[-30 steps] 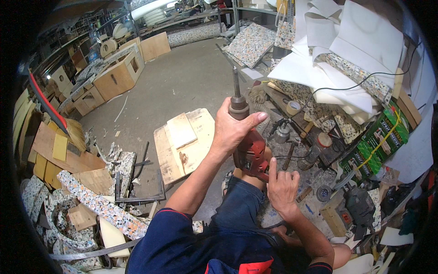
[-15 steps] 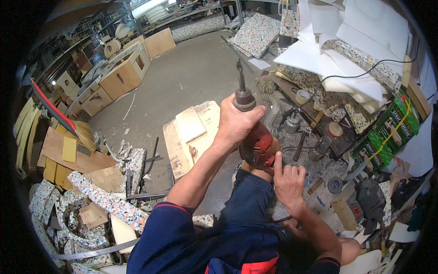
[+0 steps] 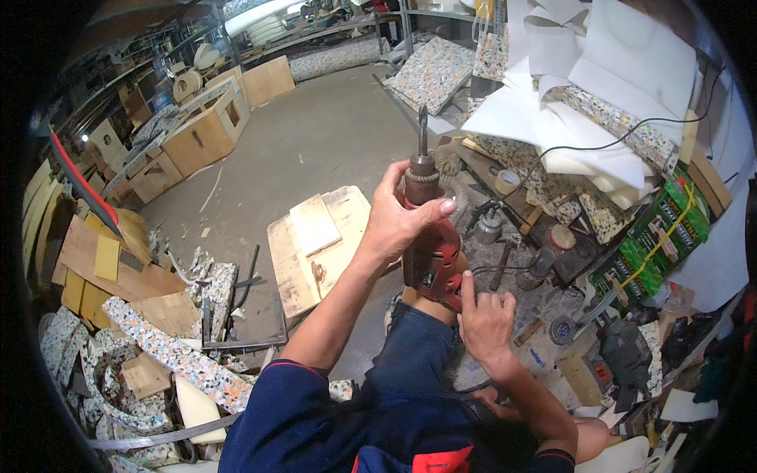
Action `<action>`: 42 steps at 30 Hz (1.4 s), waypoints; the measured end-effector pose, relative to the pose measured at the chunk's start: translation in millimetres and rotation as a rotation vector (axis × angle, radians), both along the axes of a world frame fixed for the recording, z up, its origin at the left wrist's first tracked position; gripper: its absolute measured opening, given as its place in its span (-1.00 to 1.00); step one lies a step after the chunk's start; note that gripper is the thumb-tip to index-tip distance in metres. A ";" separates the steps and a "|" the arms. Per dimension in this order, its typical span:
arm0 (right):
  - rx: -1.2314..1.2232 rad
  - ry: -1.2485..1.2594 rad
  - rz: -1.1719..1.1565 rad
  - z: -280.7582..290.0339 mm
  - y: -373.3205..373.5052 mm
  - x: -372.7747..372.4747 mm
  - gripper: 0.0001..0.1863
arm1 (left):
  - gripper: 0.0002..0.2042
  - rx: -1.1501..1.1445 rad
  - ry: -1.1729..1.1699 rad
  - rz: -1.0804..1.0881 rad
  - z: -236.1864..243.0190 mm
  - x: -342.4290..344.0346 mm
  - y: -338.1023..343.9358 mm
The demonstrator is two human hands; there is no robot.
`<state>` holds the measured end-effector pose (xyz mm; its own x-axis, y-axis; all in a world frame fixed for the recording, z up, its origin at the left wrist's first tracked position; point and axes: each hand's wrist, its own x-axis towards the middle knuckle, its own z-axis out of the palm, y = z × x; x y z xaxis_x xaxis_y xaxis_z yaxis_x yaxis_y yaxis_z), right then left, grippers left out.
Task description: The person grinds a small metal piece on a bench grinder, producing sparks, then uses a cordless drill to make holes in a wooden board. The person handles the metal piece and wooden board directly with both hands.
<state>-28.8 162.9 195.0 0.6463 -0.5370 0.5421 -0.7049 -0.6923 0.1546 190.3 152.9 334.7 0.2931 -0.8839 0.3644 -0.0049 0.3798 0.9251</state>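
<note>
A red power drill [image 3: 432,260] points upward over my bent leg, a dark metal bit [image 3: 423,130] standing in its chuck [image 3: 422,177]. My left hand [image 3: 394,213] is closed round the drill's upper body just below the chuck, thumb across the front. My right hand [image 3: 486,319] is at the lower end with its index finger raised along the red handle and the other fingers curled on it. Beside my left forearm lies a light wooden board [image 3: 292,284] with a smaller plank [image 3: 314,225] on top.
Foam offcuts [image 3: 169,355] fill the lower left beside a broom [image 3: 130,240]. Plywood boxes [image 3: 197,146] stand at the back left. White sheets [image 3: 623,55], green packs [image 3: 646,244], a spray gun [image 3: 489,225], tape [image 3: 506,181] and a grey machine [image 3: 623,355] crowd the right.
The view has shifted a little right, then back. The drill bit tilted slightly and is upright again; the toothed chuck ring shows more above my left hand. Both hands stay on the drill.
</note>
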 end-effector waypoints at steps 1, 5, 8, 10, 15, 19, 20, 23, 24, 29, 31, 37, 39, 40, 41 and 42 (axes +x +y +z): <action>0.008 0.010 0.003 1.2 0.2 0.0 -0.05 | -0.27 0.009 -0.001 -0.003 3.8 1.7 -1.6; -0.064 -0.116 0.034 -0.7 -7.1 1.8 -0.53 | -0.27 0.026 -0.070 0.058 11.1 0.0 -11.6; -0.026 -0.097 0.041 3.3 -3.2 2.6 -0.50 | -0.28 0.041 -0.109 0.091 12.8 -3.6 -12.0; -0.037 -0.086 0.032 6.5 -2.6 2.3 -0.47 | -0.31 0.056 -0.094 0.107 14.1 -4.9 -10.9; 0.017 -0.036 0.008 3.9 -3.1 -0.6 0.03 | -0.40 0.047 -0.031 0.074 14.1 -7.5 -15.0; 0.000 -0.015 0.007 5.0 -2.0 -1.8 -0.04 | -0.49 0.054 -0.023 0.054 20.1 -11.7 -16.2; -0.006 -0.014 0.004 4.9 -1.5 -1.5 -0.07 | -0.51 0.049 -0.025 0.053 20.6 -12.7 -16.7; -0.113 -0.076 0.007 7.9 3.8 7.2 -0.47 | -0.64 0.069 -0.147 0.191 14.2 -9.1 -18.5; -0.128 -0.066 -0.010 6.6 6.0 7.7 -0.47 | -0.67 0.059 -0.134 0.239 10.8 -10.0 -18.2; -0.191 -0.075 -0.036 0.7 -3.8 4.7 -0.49 | -0.79 0.068 -0.066 0.213 8.4 -9.5 -14.9; -0.161 -0.053 -0.037 0.4 -4.2 4.8 -0.42 | -0.73 0.083 -0.068 0.210 12.1 -9.5 -15.6; 0.067 -0.094 0.092 11.2 -4.4 -6.0 -0.08 | -0.25 -0.054 -0.012 0.021 3.6 2.8 0.5; 0.122 -0.109 0.153 9.9 -4.6 -18.1 0.07 | -0.15 -0.057 0.183 -0.278 -6.0 9.7 13.7; 0.147 -0.117 0.184 10.4 -3.7 -23.5 0.10 | -0.12 -0.038 0.181 -0.360 -21.6 14.0 11.5; 0.139 -0.101 0.192 10.0 -3.7 -25.8 0.10 | -0.10 -0.019 0.179 -0.443 -40.0 16.8 6.6; 0.124 -0.101 0.188 13.0 -4.2 -28.5 0.10 | -0.17 -0.066 0.133 -0.411 -47.4 7.7 6.2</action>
